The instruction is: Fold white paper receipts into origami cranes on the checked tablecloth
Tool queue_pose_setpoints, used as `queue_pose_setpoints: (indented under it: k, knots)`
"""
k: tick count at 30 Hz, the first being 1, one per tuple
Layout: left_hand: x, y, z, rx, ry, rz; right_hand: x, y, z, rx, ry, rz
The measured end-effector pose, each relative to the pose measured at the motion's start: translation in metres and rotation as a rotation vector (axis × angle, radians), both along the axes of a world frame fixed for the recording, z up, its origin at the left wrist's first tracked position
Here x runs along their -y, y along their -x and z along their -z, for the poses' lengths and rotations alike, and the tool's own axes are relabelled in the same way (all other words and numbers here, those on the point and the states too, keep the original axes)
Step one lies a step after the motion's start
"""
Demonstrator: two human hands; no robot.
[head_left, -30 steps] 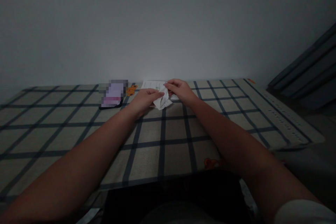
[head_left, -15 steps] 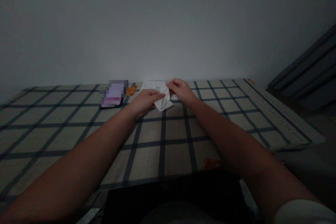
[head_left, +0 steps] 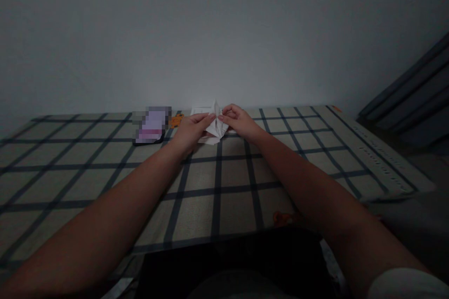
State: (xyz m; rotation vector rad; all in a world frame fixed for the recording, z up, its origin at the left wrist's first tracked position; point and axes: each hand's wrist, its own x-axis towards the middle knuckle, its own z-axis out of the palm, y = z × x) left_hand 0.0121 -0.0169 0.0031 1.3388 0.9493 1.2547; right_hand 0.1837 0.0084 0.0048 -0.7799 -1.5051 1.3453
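Observation:
A small folded white paper is held just above a checked cloth, near the far wall. My left hand pinches its left side with thumb and fingers closed. Closed in a pinch as well, my right hand grips the paper's right side. The paper stands up in a pointed shape between the two hands. Another white sheet lies flat on the cloth just behind them.
A phone with a lit screen lies on the cloth left of my hands, beside a small orange figure. A plain wall rises behind. Dark slanted panels stand at the right. A dark object sits close below me.
The folded paper has been raised from lying low on the cloth to standing upright in a point. Both hands shifted slightly up and back while keeping hold of it.

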Motion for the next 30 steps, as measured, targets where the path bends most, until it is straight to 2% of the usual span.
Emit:
queue_pose_setpoints:
  k: [4, 11, 15, 20, 30]
  knots:
    - [0.0024, -0.0012, -0.0042, 0.043, -0.006, 0.017, -0.0025, -0.0012, 0.0004, 0.016, -0.064, -0.002]
    - [-0.0009, 0.0036, -0.0018, -0.054, -0.045, -0.157, -0.0039, -0.0022, 0.0002, 0.039, -0.09, 0.049]
    - [-0.0044, 0.0039, 0.0014, -0.027, -0.01, -0.147, -0.0025, -0.002, -0.0009, 0.058, -0.062, 0.035]
    - [-0.0044, 0.0019, 0.0015, 0.013, -0.033, -0.1, -0.0036, -0.0041, -0.0007, 0.084, -0.127, 0.066]
    - [0.004, -0.0012, -0.0041, -0.11, -0.065, -0.182, -0.0003, -0.0037, -0.0011, 0.088, -0.113, -0.019]
